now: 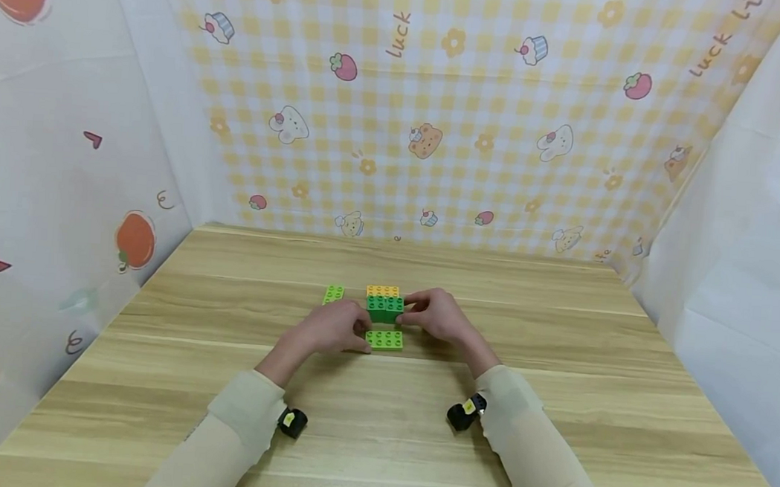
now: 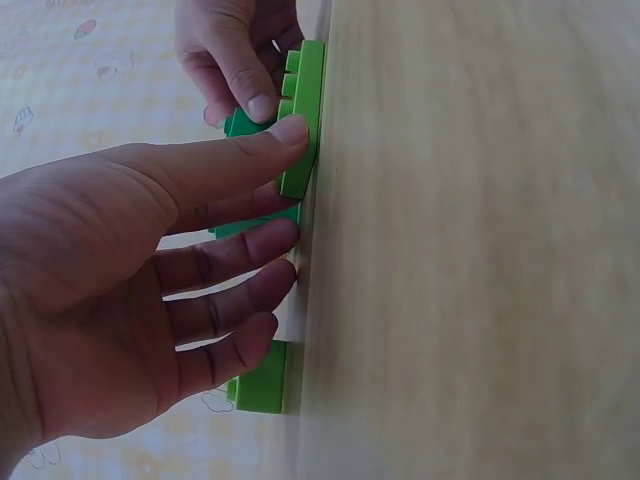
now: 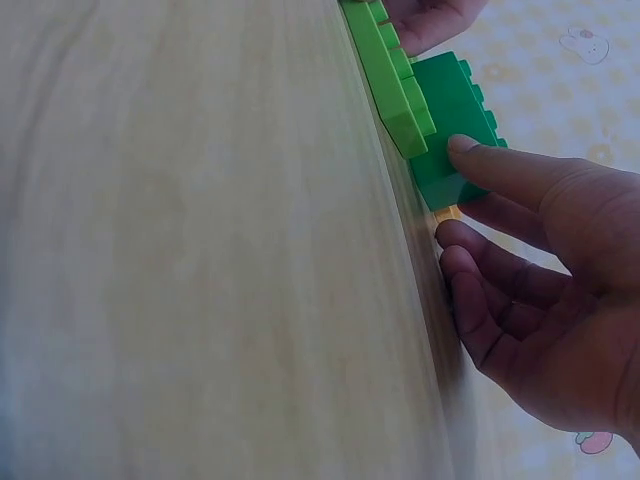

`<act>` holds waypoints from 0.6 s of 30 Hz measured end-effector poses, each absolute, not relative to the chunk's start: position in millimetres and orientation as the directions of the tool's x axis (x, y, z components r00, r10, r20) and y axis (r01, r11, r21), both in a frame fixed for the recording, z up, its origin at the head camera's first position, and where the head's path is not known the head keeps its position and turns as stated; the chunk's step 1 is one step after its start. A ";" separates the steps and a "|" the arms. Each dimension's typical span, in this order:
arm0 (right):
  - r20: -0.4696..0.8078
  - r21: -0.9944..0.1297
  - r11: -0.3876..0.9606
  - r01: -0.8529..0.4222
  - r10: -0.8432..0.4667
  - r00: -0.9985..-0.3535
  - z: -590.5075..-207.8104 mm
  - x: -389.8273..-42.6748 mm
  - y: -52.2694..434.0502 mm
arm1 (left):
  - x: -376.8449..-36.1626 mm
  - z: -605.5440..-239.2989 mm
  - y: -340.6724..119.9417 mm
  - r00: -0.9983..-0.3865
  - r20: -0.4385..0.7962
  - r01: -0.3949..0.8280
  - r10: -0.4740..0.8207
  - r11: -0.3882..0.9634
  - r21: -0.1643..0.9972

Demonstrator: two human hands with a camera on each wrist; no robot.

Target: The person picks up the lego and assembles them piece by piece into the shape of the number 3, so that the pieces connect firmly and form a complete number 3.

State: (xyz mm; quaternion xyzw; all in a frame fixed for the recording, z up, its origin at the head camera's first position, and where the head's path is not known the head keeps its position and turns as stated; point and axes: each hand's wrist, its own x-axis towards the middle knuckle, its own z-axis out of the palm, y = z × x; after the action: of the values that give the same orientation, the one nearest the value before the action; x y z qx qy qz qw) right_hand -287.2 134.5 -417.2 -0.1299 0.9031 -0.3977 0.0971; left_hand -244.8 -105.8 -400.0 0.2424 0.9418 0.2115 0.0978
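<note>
A thin lime-green toy building brick (image 1: 384, 340) lies crosswise in front of two taller dark green bricks (image 1: 384, 312) standing side by side. My left hand (image 1: 338, 326) is at the lime-green brick's left end, its thumb tip on the front face and index finger behind; the other fingers are lightly bent. At the right end of the dark green bricks, my right hand (image 1: 441, 315) pinches, with the thumb on the near face (image 3: 450, 130) and the index finger behind. A yellow-orange brick (image 1: 383, 291) sits just behind the dark green ones, mostly hidden.
Another lime-green brick (image 1: 335, 293) lies lengthwise behind my left hand. All of it rests on a wood-grain table (image 1: 378, 436), backed by a yellow checked cloth (image 1: 421, 171). White cloths hang at both sides.
</note>
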 end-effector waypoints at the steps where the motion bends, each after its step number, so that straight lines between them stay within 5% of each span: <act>1: -0.074 -0.747 0.647 -0.154 -0.311 -0.948 -417.6 -287.4 134.7 | -245.6 -400.7 -106.9 -0.862 -0.080 0.412 0.501 0.783 0.465; 18: -0.040 -0.816 0.552 -0.170 -0.348 -0.937 -415.9 -278.0 152.1 | -252.1 -415.0 -121.2 -0.856 -0.075 0.320 0.512 0.637 0.701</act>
State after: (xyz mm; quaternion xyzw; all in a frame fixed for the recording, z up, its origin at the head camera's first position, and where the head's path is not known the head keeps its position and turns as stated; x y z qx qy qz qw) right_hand -278.0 152.1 -415.9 -0.1480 0.8753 -0.4495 0.0988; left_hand -252.1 -121.2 -415.0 0.2326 0.8948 0.3566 0.1343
